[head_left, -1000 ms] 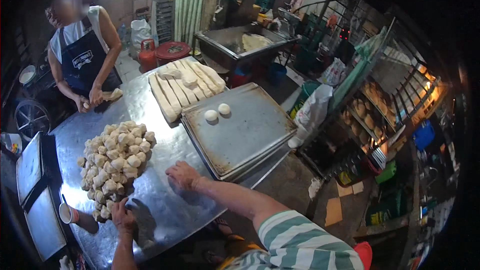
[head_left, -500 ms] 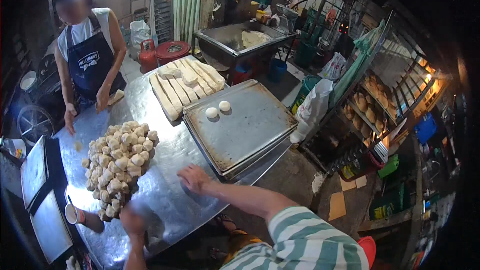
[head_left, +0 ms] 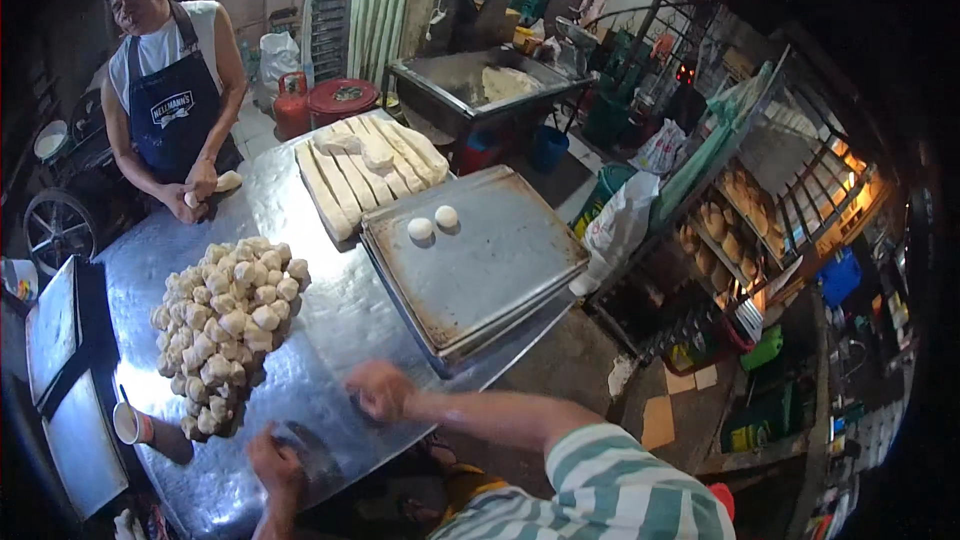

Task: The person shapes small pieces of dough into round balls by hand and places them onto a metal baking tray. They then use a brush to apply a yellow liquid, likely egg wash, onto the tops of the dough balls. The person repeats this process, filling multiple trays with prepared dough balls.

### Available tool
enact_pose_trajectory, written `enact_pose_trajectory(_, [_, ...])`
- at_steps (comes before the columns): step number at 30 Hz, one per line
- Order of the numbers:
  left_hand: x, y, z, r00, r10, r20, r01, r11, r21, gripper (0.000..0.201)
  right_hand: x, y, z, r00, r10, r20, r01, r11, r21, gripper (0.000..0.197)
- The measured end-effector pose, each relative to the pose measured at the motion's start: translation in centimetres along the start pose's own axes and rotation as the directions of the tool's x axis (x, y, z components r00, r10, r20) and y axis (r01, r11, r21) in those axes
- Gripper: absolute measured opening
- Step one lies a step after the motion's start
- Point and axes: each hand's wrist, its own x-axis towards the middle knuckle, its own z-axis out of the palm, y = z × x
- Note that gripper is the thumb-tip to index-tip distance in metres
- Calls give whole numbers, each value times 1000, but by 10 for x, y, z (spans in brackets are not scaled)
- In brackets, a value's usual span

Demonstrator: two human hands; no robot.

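At the nine o'clock edge of the view, a flat grey metal box (head_left: 60, 390) lies beside the shiny sheet-metal desk (head_left: 330, 330), with a small white paper cup (head_left: 128, 424) standing on the desk just next to it. Above the cup, toward ten o'clock, a heap of small pale dough lumps (head_left: 228, 325) is piled on the desk. At eleven o'clock a person in a white top and dark blue apron (head_left: 172, 105) stands at the far edge of the desk, both of their hands pressed together on a piece of dough (which one hand mostly hides). At six o'clock the left hand (head_left: 275, 465) rests on the desk just below the heap; its fingers curl downward, and I cannot tell whether they close on anything. Just to its right the right hand (head_left: 378, 390) lies on the desk with the fingers bent loosely together over the metal; whether dough sits under the palm cannot be seen. Toward twelve o'clock, long pale dough strips (head_left: 365, 165) lie side by side. To their right a stack of square grey baking trays (head_left: 490, 270) carries two round white dough balls (head_left: 432, 223) near its far corner. A green-and-white striped sleeve (head_left: 620, 485) fills five o'clock.
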Motion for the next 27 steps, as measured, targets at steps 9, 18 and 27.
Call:
enact_pose_trajectory(9, [80,-12,15,977,211,-17,-206,967,152,42,74,34,11,999,30,-35,-34,990,-133,25])
enact_pose_trajectory(18, [73,27,36,972,153,179,-162,986,39,36,90,34,0,974,-212,83,225,954,-199,15])
enact_pose_trajectory(27, [72,38,31,990,127,-58,-118,983,140,38,87,0,-11,986,-115,121,132,981,-144,20])
